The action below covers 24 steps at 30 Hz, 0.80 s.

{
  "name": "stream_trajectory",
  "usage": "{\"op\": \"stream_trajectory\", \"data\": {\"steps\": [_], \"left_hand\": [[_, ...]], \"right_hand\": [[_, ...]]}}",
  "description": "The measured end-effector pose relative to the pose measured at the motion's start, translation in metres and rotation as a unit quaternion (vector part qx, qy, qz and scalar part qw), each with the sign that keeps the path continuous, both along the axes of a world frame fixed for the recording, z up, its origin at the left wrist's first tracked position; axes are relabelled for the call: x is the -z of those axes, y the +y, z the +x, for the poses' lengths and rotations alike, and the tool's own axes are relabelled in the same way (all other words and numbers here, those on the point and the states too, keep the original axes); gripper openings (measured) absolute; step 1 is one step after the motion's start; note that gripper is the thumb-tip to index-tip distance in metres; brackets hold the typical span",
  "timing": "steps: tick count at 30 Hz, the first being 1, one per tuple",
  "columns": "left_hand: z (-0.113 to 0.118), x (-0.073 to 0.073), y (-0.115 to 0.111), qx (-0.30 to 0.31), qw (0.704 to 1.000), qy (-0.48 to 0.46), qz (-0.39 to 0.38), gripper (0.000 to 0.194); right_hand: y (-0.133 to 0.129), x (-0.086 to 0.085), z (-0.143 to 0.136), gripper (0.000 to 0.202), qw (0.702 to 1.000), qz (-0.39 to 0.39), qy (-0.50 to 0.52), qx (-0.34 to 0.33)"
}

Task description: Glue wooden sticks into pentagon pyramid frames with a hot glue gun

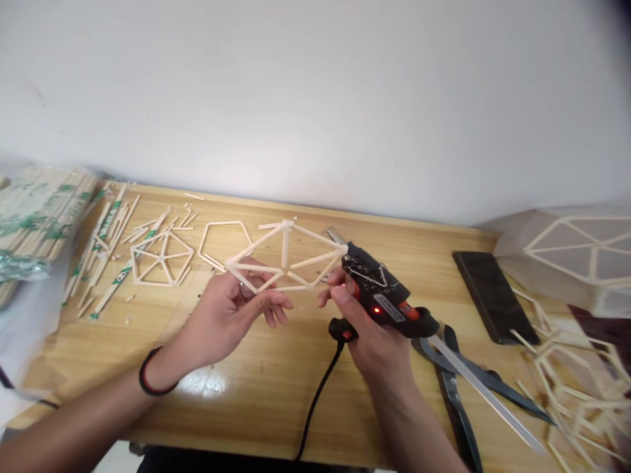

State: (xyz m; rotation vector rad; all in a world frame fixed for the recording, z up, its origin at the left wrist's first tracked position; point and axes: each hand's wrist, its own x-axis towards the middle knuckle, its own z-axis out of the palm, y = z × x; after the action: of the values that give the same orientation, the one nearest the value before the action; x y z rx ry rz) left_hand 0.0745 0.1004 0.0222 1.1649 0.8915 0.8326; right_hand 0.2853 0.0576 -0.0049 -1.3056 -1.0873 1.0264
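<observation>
My left hand [236, 309] holds up a spoked hexagon-like frame of wooden sticks [284, 253] by its lower left edge. My right hand [374, 335] grips a black glue gun [377, 286], which has a lit red light and a clear glue stick [488, 394] sticking out of its back. The gun's nozzle meets the right corner of the stick frame. The gun's cord [320, 394] hangs down toward the table's front edge.
On the wooden table [256, 407] at left lie a spoked frame [162, 257], a hexagon outline [227, 223], loose sticks and bagged chopsticks [44, 217]. At right are large cutters [451, 387], a black phone [494, 295] and more stick structures [582, 381].
</observation>
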Motion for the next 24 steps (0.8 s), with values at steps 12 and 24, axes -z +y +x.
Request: {"op": "stream_trajectory", "data": {"steps": [12,24], "left_hand": [[0.000,0.003,-0.006,0.048,0.997,-0.039,-0.049,0.030],[-0.020,-0.004,0.018,-0.069,0.996,0.000,0.059,0.021]], "right_hand": [[0.001,-0.008,0.000,0.012,0.997,-0.020,-0.009,-0.070],[0.001,-0.003,0.001,0.020,0.996,-0.062,0.057,-0.037]]}}
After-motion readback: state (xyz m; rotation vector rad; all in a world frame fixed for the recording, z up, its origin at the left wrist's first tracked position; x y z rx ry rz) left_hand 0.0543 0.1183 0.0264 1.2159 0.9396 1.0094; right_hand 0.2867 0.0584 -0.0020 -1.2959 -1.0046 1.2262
